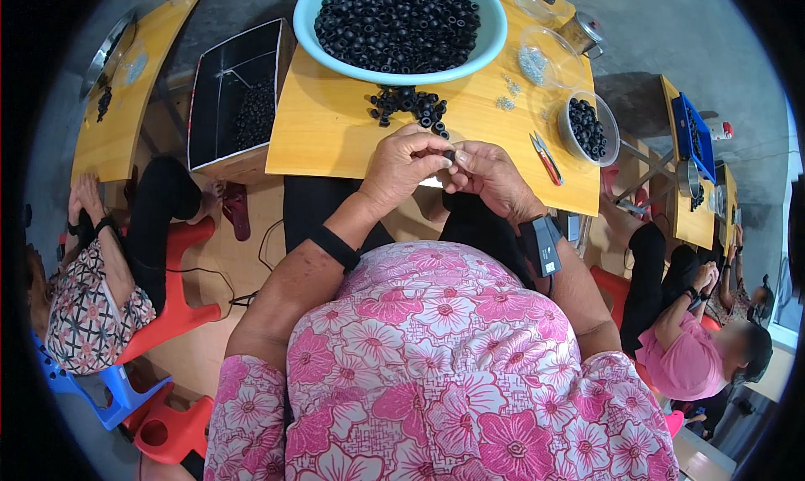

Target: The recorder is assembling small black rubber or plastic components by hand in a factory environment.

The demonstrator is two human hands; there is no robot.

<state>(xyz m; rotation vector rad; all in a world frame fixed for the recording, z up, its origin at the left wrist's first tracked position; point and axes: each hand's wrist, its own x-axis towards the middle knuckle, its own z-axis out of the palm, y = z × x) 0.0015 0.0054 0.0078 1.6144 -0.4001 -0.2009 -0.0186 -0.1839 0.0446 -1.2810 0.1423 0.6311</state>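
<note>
Over the near edge of the yellow table (323, 129), my left hand (407, 164) and my right hand (490, 175) meet. Between their fingertips is a small black rubber ring (450, 156), pinched by both hands and partly covered by the fingers. Just beyond my hands lies a loose pile of black rubber rings (411, 108). Behind the pile, a large light-blue basin (501, 28) is heaped with the same kind of black rings. Red-handled snips (549, 164) rest on the table to the right of my right hand.
A clear tub (615, 137) of black rings stands at the table's right edge. Near it are a clear bowl (570, 62) with small pale pieces and a metal mug (581, 33). Left of the table stands a box (201, 120) holding rings. Other people sit at both sides.
</note>
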